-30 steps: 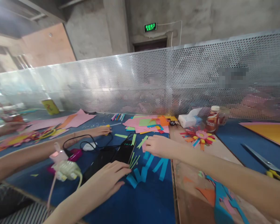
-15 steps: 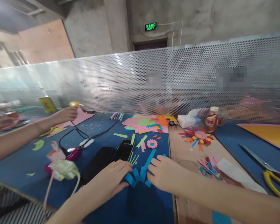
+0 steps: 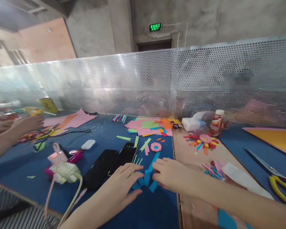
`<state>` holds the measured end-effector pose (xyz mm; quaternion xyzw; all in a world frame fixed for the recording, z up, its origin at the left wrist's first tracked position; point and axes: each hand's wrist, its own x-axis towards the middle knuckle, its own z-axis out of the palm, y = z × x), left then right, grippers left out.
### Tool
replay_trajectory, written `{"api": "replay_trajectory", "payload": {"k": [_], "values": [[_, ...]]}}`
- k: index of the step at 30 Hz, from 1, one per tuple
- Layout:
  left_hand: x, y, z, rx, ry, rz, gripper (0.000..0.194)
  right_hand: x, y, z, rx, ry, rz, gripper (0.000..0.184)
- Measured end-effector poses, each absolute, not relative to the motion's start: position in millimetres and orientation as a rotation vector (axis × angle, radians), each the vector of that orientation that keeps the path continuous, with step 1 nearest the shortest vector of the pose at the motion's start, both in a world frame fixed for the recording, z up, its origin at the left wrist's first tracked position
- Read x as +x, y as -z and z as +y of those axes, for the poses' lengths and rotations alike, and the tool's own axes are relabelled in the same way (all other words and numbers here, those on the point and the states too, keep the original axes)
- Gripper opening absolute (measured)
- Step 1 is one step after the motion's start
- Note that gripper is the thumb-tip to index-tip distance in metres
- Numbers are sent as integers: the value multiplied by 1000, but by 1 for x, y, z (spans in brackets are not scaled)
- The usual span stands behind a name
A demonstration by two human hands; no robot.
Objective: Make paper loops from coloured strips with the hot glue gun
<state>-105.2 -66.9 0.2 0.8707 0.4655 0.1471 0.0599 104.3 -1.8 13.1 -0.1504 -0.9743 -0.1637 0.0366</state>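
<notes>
Blue paper strips (image 3: 146, 177) fan out on the blue table between my two hands. My left hand (image 3: 122, 182) is at their left side, thumb and fingers apart, with its fingertips close over the left strips. From the other side, my right hand (image 3: 173, 174) has its fingers curled down onto the right strips; the fingertips are partly hidden. Just beyond lie a pink paper flower (image 3: 155, 146) and several light green strips (image 3: 145, 144). Two dark phones, one (image 3: 125, 157) with a lit clock, lie left of the strips.
A finished-looking multicoloured paper flower (image 3: 202, 140), a brown bottle (image 3: 216, 123), tissues (image 3: 193, 123) and scissors (image 3: 274, 173) are to the right. Stacked coloured paper (image 3: 145, 125) lies behind. On the left are chargers with cables (image 3: 66, 172), a white case (image 3: 88, 144) and another person's hand (image 3: 30, 123).
My left hand's thumb and fingers have spread from the blue strips; my right hand has shifted slightly. The other person's hand has drawn back left with the yellow tool and its cable.
</notes>
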Motion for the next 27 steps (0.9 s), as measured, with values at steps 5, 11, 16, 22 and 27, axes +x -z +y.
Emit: {"api": "replay_trajectory", "payload": {"k": [5,11,16,22,27], "values": [[-96,4,-69,2304,-681,1468,30,112,-28,-12,-517,505,-2928,9],[-77,7,-68,1606,-757,1226,28,121,-39,-26,-632,523,-2822,10],[-64,14,-64,1426,-753,1037,27,123,-33,-31,-601,567,-2763,11],[-63,23,-74,1318,-672,1077,30,129,-31,-37,-671,121,-2763,29],[-73,29,-89,1384,-585,1296,27,133,-27,-15,-901,-355,-2764,38]]}}
